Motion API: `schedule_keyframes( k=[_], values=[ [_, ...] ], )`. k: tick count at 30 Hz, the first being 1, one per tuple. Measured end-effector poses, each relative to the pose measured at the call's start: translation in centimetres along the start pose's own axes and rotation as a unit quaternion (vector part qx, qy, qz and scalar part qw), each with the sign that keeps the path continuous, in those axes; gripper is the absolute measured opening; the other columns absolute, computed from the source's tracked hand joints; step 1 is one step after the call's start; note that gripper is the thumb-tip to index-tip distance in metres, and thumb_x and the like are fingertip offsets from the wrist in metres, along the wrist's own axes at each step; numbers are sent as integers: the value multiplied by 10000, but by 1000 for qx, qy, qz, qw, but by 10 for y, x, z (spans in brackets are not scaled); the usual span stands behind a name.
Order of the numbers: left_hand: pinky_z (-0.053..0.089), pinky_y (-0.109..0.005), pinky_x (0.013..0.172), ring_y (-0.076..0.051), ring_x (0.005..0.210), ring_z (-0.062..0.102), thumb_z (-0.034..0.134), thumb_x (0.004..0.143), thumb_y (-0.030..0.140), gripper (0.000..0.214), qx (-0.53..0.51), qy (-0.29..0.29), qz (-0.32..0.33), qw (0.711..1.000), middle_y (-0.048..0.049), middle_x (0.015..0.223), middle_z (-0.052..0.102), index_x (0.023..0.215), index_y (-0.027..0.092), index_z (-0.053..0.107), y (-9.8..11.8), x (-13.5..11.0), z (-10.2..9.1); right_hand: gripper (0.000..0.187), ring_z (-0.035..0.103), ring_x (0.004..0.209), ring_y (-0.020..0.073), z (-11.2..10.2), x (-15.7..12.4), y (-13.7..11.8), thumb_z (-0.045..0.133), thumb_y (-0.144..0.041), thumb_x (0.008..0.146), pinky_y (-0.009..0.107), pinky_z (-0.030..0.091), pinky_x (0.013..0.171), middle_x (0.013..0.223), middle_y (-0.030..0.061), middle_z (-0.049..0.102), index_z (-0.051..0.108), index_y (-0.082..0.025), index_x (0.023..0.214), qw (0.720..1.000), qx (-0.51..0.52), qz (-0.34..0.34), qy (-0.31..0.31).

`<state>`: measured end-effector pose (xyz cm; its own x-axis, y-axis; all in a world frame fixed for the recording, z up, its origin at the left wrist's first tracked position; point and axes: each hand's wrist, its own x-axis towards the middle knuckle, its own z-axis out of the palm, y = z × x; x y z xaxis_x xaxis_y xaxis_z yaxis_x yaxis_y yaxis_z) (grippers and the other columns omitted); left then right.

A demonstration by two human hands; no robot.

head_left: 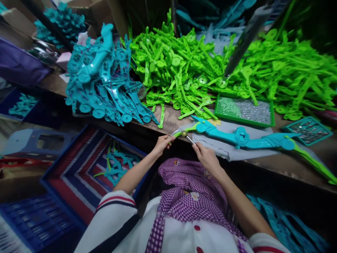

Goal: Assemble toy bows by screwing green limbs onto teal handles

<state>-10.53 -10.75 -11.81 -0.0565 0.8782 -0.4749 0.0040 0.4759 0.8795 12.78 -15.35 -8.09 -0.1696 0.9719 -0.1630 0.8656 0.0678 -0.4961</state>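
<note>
My left hand (162, 144) is closed on the near tip of a green plastic arm (193, 128), which is joined to a long turquoise plastic piece (221, 133) lying along the bench edge. In my right hand (207, 157) is a thin metal rod tool (190, 140), with its handle end hidden in the fingers. Its far end meets a small round brass-coloured part (184, 134) on the green arm. A second green arm (313, 160) extends from the right end of the turquoise piece. Grey cloth (252, 153) lies beneath the piece.
Turquoise parts (102, 77) are heaped at the back left, green arms (171, 59) along the back. A green tray (271, 123) of small metal pieces and a teal tray (329, 133) sit right. A slanted post (242, 42) rises behind. A striped-lined blue crate (79, 168) stands lower left.
</note>
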Motion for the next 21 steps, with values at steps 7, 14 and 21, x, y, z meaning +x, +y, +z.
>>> schedule_keyframes(
  k=[7,14,21],
  values=[
    [294,-202,431,-63,436,406,688,676,662,534,82,4,38,996,35,513,500,691,129,656,-4,1,-5,480,672,681,206,-12,-57,52,459,-569,947,297,485,659,863,91,742,659,-174,1131,958,183,96,197],
    [420,-237,594,-116,613,506,583,805,574,427,100,126,131,978,19,693,555,905,161,626,-18,-14,-15,498,598,609,180,-30,-135,130,524,-586,842,283,460,583,785,67,692,628,-162,1081,871,203,310,322],
    [489,-283,744,-149,790,573,677,836,370,259,217,138,329,909,-19,898,580,1004,185,610,4,-53,31,599,587,615,227,-64,-183,183,479,-606,817,354,432,627,844,120,700,634,-154,1178,826,77,433,352]
  ],
)
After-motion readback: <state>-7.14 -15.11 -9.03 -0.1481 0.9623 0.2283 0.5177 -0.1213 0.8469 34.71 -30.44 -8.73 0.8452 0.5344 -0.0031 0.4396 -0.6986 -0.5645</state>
